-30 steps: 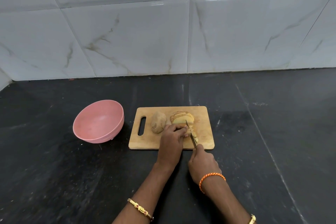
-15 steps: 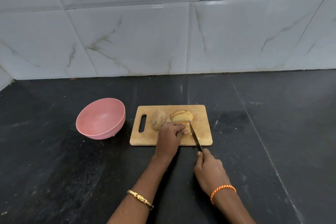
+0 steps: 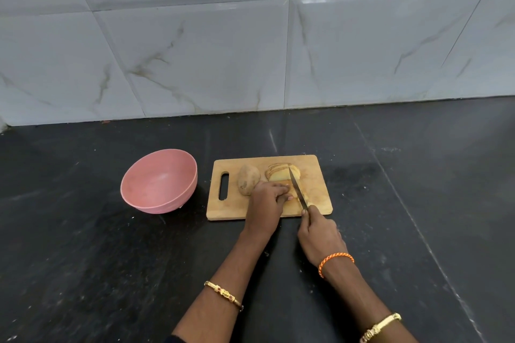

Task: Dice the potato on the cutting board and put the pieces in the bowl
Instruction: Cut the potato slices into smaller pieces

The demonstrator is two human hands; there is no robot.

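Knife slid forward — right hand nearer cutting board.

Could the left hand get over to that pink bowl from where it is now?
Probably yes. The left hand rests on the cutting board, and only bare counter lies between the board and the pink bowl.

Black speckled stone counter under glossy grey marble-veined wall tiles

Single head view, facing forward and down over counter toward tiled wall (wide-angle, hands near)
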